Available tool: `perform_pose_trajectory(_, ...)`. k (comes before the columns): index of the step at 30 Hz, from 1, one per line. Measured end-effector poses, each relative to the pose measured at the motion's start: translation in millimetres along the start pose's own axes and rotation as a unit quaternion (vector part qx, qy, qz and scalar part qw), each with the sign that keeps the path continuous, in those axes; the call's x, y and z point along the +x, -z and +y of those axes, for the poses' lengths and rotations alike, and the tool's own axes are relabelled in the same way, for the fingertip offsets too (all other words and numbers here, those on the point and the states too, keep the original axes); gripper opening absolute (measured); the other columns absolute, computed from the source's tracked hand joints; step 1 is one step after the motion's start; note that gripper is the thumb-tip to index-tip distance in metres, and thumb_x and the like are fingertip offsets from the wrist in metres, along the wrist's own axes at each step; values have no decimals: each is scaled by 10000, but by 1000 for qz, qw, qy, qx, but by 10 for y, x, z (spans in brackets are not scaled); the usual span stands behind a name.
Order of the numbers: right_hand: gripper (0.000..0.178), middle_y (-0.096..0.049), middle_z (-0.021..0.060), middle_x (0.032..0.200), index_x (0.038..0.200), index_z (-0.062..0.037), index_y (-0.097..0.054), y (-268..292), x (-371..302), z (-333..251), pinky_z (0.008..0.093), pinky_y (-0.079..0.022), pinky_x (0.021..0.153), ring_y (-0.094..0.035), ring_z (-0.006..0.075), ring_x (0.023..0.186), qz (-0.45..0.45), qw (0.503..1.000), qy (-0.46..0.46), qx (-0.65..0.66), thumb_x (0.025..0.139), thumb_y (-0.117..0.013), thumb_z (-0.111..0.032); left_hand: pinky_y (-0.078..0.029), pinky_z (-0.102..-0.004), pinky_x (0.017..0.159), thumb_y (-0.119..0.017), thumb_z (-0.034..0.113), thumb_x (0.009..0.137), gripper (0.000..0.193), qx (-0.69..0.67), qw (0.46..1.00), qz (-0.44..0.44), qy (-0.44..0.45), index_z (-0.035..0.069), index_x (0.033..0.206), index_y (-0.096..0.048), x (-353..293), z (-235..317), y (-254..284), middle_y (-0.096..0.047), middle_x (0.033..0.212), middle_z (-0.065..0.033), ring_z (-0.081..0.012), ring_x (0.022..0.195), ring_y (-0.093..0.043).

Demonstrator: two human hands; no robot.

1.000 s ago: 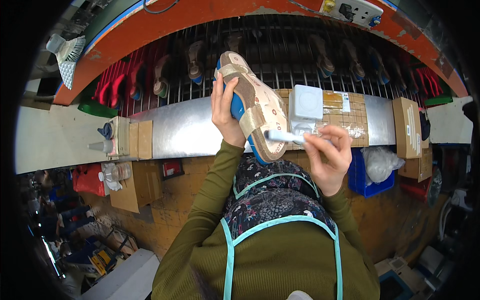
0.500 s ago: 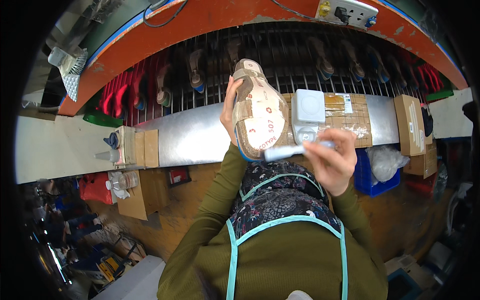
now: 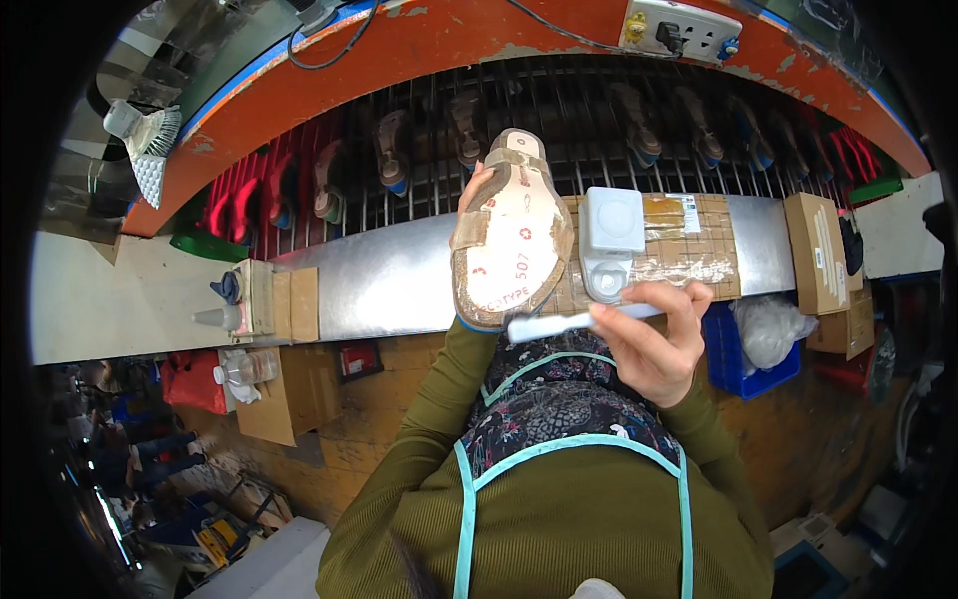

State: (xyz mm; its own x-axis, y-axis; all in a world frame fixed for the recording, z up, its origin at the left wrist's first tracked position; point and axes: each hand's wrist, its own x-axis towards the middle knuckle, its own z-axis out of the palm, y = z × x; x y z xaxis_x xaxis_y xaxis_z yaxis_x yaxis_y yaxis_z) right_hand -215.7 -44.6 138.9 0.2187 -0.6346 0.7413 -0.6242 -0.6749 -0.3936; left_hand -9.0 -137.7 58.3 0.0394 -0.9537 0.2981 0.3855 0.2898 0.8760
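Observation:
My left hand [image 3: 473,187] is closed round the far side of a sandal or shoe on its last [image 3: 519,235], held sole up. Its pale bottom carries red markings, with brown straps folded over it and a blue lower edge. Most of the left fingers are hidden behind it. My right hand [image 3: 659,347] pinches the handle of a slim white brush [image 3: 549,326]. The brush head is close to the shoe's near end; I cannot tell whether they touch. Just beyond the right hand stands a white dispenser [image 3: 616,222] with a small round cup [image 3: 606,283] at its front.
Taped cardboard [image 3: 699,250] lies on a metal ledge [image 3: 389,275]. Behind it, a rack of rods [image 3: 559,120] bears several shoes. A blue bin [image 3: 748,374] with a plastic bag is at right. A scrubbing brush [image 3: 155,130] and a power strip [image 3: 689,32] are at the back.
The shoe has come slightly nearer to me and now stands more upright in view. My right hand and the brush have shifted slightly left and nearer to me.

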Motion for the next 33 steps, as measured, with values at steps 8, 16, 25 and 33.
perform_pose_trajectory(8,353,-602,3,1014,1016,-209,-771,31,-106,89,332,-278,799,-558,128,871,21,997,-36,-66,678,-851,-151,-445,-372,1071,-625,364,932,642,-159,976,100,111,37,1429,-384,-53,281,-495,-459,1412,-168,-240,1296,-467)
perform_pose_trajectory(16,383,-596,2,1024,1027,-201,-770,93,-141,109,322,-270,800,-555,125,829,44,996,-40,-70,661,-860,-137,-442,-381,1065,-648,366,919,655,-77,995,-35,49,41,1420,-378,-66,-14,-373,-441,1419,-162,-252,1294,-463)
perform_pose_trajectory(25,373,-594,6,1025,1015,-204,-770,135,-250,110,320,-266,794,-550,114,849,52,995,-49,-74,659,-865,-148,-565,-389,976,-768,225,836,770,-125,988,-58,74,20,1432,-325,-27,-304,-311,-483,1369,-161,-263,1246,-531)
perform_pose_trajectory(33,325,-611,23,1006,1013,-174,-766,130,-66,36,321,-269,788,-564,136,863,47,987,-115,-106,699,-846,-152,-358,-395,1155,-721,348,852,715,79,988,-102,-79,77,1431,-399,-26,-143,-339,-351,1508,-141,-244,1440,-298)
